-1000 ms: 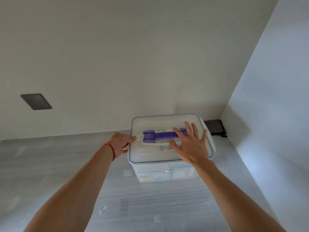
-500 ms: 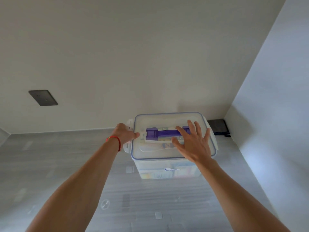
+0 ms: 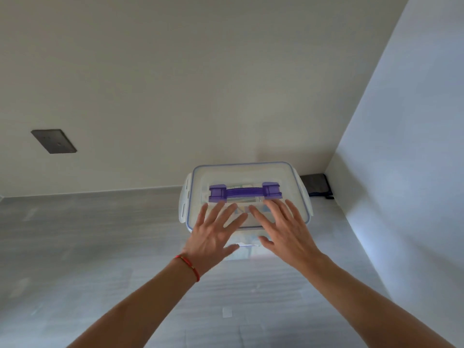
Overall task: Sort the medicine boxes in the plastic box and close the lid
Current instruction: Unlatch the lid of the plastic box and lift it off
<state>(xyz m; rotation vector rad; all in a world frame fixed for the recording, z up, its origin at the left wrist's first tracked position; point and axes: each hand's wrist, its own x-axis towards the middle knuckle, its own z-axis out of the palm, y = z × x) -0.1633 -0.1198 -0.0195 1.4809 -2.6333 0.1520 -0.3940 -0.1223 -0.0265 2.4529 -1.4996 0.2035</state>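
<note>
A clear plastic box [image 3: 244, 252] stands on the grey floor near the room's corner, its translucent lid [image 3: 241, 173] with a blue rim lying on top. A purple handle [image 3: 244, 192] lies flat across the lid. Medicine boxes show only faintly through the plastic. My left hand [image 3: 213, 234] and my right hand [image 3: 283, 229] lie side by side over the lid's near edge, fingers spread and straight, thumbs hanging in front of the box wall. The side latches [image 3: 184, 197] stick outward.
A dark flat object [image 3: 315, 184] lies in the corner behind the box. A dark wall plate [image 3: 54, 141] sits on the wall at the left. White walls close the back and the right side. Grey floor [image 3: 88, 247] spreads to the left and front.
My left hand has left the lid's left side and come onto the lid's near edge. My right hand has slid from the handle toward the near edge beside it.
</note>
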